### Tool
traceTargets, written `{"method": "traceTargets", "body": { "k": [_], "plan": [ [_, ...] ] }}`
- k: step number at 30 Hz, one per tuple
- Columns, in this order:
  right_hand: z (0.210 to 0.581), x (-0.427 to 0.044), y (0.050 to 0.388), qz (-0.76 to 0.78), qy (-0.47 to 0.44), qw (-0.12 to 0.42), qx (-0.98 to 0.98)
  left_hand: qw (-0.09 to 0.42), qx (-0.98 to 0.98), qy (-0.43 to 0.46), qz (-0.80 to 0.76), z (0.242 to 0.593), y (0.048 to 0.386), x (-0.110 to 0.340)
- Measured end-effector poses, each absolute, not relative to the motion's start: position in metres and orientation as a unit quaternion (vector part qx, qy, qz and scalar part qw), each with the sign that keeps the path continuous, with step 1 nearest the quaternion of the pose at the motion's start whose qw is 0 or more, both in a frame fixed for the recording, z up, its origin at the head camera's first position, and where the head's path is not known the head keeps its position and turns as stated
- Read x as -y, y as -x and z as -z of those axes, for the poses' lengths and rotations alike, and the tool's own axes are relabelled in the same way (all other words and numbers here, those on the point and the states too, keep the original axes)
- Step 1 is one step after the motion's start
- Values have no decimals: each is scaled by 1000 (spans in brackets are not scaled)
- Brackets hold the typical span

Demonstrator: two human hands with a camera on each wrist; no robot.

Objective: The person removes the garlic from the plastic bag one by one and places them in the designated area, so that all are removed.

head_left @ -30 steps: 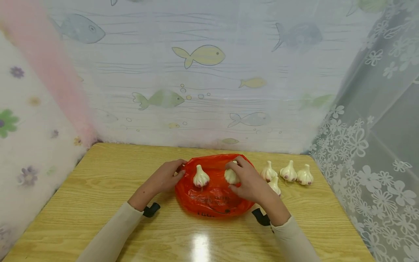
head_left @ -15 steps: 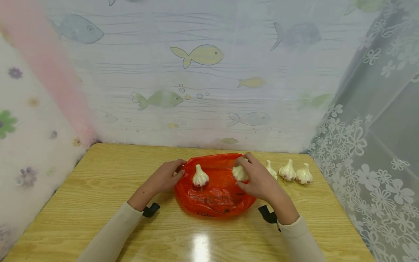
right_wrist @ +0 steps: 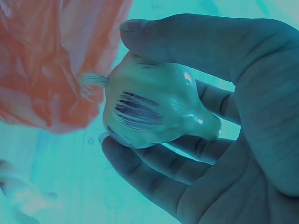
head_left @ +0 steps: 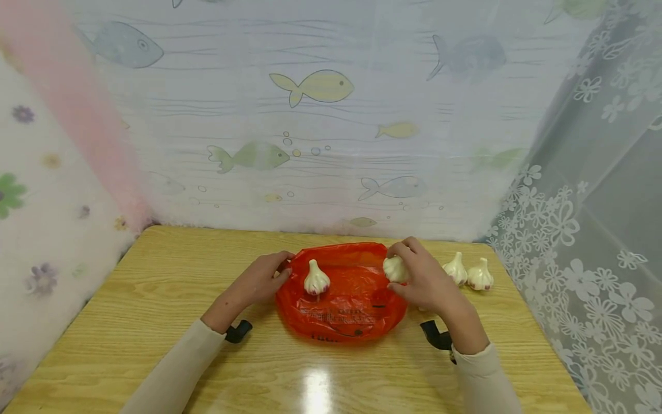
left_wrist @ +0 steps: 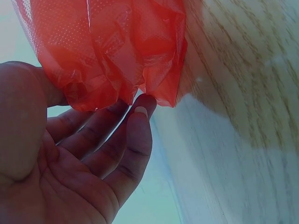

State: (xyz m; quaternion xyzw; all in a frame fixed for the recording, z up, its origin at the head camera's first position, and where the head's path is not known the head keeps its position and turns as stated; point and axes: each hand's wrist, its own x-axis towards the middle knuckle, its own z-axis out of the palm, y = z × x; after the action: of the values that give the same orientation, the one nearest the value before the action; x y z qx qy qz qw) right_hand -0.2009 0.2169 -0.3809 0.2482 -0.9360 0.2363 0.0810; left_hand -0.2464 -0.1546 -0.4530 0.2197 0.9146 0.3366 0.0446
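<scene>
A red plastic bag with dark printing lies spread in the middle of the table. One garlic bulb stands upright within the bag's outline, stem up; whether it is inside or on top I cannot tell. My left hand holds the bag's left edge, and the left wrist view has the crumpled plastic between thumb and fingers. Beside the bag's right edge, my right hand grips another garlic bulb. In the right wrist view, thumb and fingers surround this bulb, whose roots face the bag.
Two garlic bulbs stand on the wooden table to the right, partly behind my right hand. A fish-patterned curtain hangs along the table's back edge. Dark wrist mounts sit below both wrists.
My right hand has moved right, carrying its garlic bulb from over the bag to the bag's right edge. It now covers bulbs that showed earlier. The left hand has stayed in place.
</scene>
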Motion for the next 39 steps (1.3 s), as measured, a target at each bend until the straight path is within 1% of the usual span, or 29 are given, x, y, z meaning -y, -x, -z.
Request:
{"method": "traceTargets", "body": {
  "k": [18, 29, 39],
  "plan": [
    [365, -255, 201, -220, -198, 82, 952, 43, -915, -219, -336, 455, 247, 154],
    [364, -279, 201, -212, -156, 56, 963, 45, -914, -221, -337, 455, 247, 155],
    [370, -303, 204, -199, -144, 26, 969, 45, -914, -222, -337, 455, 247, 155]
  ]
}}
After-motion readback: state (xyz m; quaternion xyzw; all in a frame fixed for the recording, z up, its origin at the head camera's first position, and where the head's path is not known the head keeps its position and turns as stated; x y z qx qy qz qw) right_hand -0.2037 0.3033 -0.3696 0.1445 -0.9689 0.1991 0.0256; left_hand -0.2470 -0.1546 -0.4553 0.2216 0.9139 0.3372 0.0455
